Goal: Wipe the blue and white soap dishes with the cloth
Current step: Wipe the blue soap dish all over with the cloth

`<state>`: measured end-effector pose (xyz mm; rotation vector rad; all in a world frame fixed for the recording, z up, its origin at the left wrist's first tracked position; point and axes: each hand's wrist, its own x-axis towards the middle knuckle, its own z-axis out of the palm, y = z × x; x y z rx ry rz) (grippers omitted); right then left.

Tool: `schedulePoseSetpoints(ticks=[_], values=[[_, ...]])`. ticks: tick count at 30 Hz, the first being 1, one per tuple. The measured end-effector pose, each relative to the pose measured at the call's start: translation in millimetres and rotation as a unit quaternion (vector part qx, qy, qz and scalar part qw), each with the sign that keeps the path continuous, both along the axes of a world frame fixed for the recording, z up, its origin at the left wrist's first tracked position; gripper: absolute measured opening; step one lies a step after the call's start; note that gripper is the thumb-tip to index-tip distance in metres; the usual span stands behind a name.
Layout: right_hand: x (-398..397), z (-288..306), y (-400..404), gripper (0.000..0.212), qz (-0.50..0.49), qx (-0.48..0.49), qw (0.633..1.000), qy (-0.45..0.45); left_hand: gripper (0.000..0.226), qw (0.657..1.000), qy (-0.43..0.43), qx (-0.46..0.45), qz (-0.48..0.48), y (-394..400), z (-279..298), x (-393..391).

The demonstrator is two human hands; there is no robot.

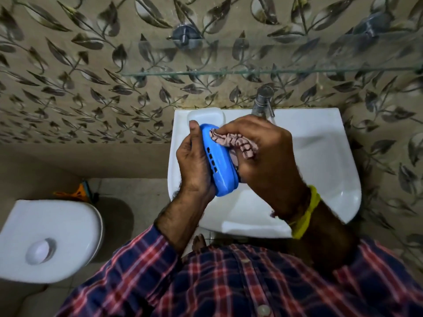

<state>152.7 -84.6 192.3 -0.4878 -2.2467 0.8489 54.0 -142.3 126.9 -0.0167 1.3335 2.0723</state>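
Gripping blue soap dish (218, 161) over sink (320, 156) with left hand (194, 165); pinching checked cloth (238, 143) against it with right hand (263, 152). White soap dish (206, 115) on sink's back corner. Showing no readable writing.

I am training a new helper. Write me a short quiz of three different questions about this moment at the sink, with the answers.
1. True or false: the left hand holds the blue soap dish.
2. Multiple choice: where is the white soap dish? A) in the right hand B) on the back left corner of the sink C) on the glass shelf
3. Fill in: the right hand presses the ____ against the blue dish.

Key: 1 true; 2 B; 3 cloth.
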Motion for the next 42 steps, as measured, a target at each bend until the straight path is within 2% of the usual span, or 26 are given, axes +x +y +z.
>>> schedulePoseSetpoints(ticks=[2, 4, 7, 11, 14, 18, 20, 23, 26, 28, 31, 34, 37, 39, 42], values=[[5, -3, -4, 0.037, 0.012, 0.004, 1.0, -0.004, 0.044, 1.0, -0.026, -0.002, -0.003, 2, 6, -4], [20, -8, -17, 0.041, 0.014, 0.017, 1.0, -0.014, 0.044, 1.0, -0.005, -0.011, 0.015, 3, 7, -7], [9, -5, -5, 0.036, -0.023, 0.012, 1.0, -0.011, 0.041, 1.0, 0.007, -0.002, 0.001, 4, 3, 2], [5, -5, -4, 0.035, -0.001, 0.029, 1.0, -0.008, 0.041, 1.0, -0.023, -0.007, 0.01, 8, 6, -3], [29, -12, -24, 0.042, -0.007, 0.036, 0.999, -0.024, 0.047, 0.999, 0.022, -0.027, 0.031, 5, 1, -6], [0, -2, 3, 0.029, -0.011, 0.01, 1.0, -0.003, 0.045, 1.0, 0.004, -0.022, 0.004, 6, -2, 3], [3, -4, -4, 0.034, 0.009, 0.022, 1.0, -0.012, 0.044, 0.999, -0.012, -0.012, 0.028, 6, 4, -7], [26, -10, -29, 0.047, 0.013, 0.041, 0.998, -0.04, 0.051, 0.997, 0.033, -0.034, 0.068, 4, 3, -19], [6, -4, -11, 0.034, 0.003, -0.007, 1.0, -0.025, 0.046, 0.998, -0.004, -0.037, 0.043, 4, 0, -10], [0, -2, -6, 0.03, 0.027, 0.004, 0.999, -0.033, 0.046, 0.998, -0.019, -0.044, 0.05, 5, 4, -14], [26, -9, -25, 0.046, 0.037, 0.022, 0.997, -0.068, 0.044, 0.993, 0.021, -0.069, 0.088, 5, 10, -28], [22, -8, -24, 0.043, 0.004, -0.004, 0.999, -0.047, 0.044, 0.994, 0.018, -0.08, 0.077, 3, 7, -21], [8, -6, -16, 0.038, 0.012, 0.04, 0.999, -0.028, 0.045, 0.994, -0.015, -0.076, 0.077, 8, 12, -20], [20, -12, -23, 0.039, 0.003, 0.076, 0.997, -0.022, 0.046, 0.99, 0.006, -0.098, 0.102, 12, 19, -27], [31, -22, -37, 0.045, -0.037, 0.056, 0.998, 0.003, 0.047, 0.987, 0.017, -0.114, 0.115, 11, 17, -27]])
